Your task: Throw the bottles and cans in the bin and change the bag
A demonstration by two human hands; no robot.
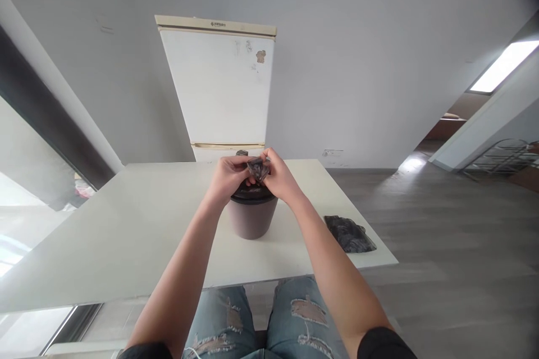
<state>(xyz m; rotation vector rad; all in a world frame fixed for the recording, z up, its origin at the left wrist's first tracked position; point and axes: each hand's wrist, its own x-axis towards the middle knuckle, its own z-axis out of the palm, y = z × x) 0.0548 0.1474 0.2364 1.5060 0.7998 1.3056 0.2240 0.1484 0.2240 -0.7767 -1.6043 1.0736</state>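
Observation:
A small brownish-pink trash bin (251, 220) with a dark rim stands upright on the white table in front of me. Black plastic covers its mouth, and a gathered bunch of the black plastic bag (258, 169) rises above it. My left hand (231, 176) pinches this bunch from the left, fingers closed. From the other side, my right hand (278, 175) grips it too, thumb and fingers pressed together. Both hands are just above the rim. Part of the bin's top is hidden behind my hands.
Another folded black plastic bag (349, 234) lies near the right edge of the white table (168, 224). Beyond the table a white refrigerator (219, 84) stands against the grey wall. A metal rack (497, 158) is on the floor at far right.

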